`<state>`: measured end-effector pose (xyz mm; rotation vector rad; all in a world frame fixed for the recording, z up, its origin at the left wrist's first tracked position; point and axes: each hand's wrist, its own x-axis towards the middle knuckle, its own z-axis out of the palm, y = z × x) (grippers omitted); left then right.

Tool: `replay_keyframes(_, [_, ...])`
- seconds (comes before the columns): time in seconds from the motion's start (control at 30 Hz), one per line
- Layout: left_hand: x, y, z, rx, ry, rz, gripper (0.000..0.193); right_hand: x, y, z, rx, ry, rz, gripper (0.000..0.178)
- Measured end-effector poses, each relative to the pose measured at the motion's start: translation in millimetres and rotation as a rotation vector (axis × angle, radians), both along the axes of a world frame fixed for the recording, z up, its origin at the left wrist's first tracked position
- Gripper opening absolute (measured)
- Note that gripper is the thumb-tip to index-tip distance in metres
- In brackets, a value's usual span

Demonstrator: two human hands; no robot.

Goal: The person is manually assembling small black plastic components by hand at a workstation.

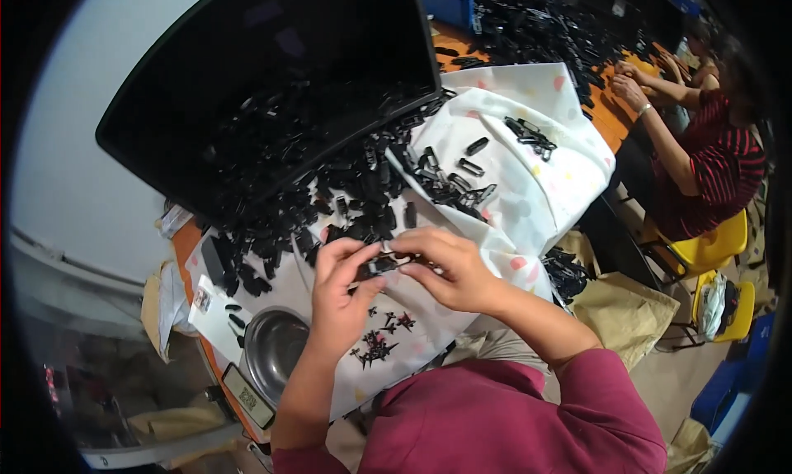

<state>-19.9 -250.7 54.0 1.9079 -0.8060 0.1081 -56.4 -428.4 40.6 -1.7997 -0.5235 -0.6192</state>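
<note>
Between my two hands is a small, oblong black plastic part [379, 266], held over the near part of the table. My left hand [337, 297] pinches its left end with thumb and fingers. The fingers of my right hand [452, 269] close on its right end; the fingertips partly cover the piece. Just beyond my hands lies a heap of similar black parts [355, 181], spilling from a large black tub [272, 45]. Nearer me, small dark pieces with red bits [377, 348] are scattered on the white, dotted cloth [421, 334].
A metal bowl [252, 350] and a phone [247, 396] lie left of my left forearm. More black parts [532, 136] rest on the raised cloth fold [553, 202]. At right, a co-worker [709, 160] sits on a yellow chair [718, 241] beside an orange table [610, 115].
</note>
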Motion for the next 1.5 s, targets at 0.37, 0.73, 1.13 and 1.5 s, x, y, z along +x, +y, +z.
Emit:
replay_keyframes(0.37, [-9.6, 6.6, 18.8, -0.015, -0.018, 0.051, 0.031, -8.0, -8.7, 11.7, -0.326, -0.202, -0.062, 0.048])
replay_keyframes(0.73, [-36.7, -21.7, -32.5, -0.779, 0.746, 0.026, 0.029, -27.5, 14.1, -13.5, -0.295, -0.132, -0.299, 0.043])
replay_keyframes(1.13, [22.8, -1.9, -61.4, -0.547, 0.865, 0.228, 0.019, 17.7, -27.6, -54.1, -0.044, 0.571, -0.139, 0.014])
replay_keyframes(1.5, [95.1, -49.1, -82.4, 1.122, -0.478, 0.018, 0.007, 53.3, -82.0, -65.8, -0.529, 0.407, -0.504, 0.015])
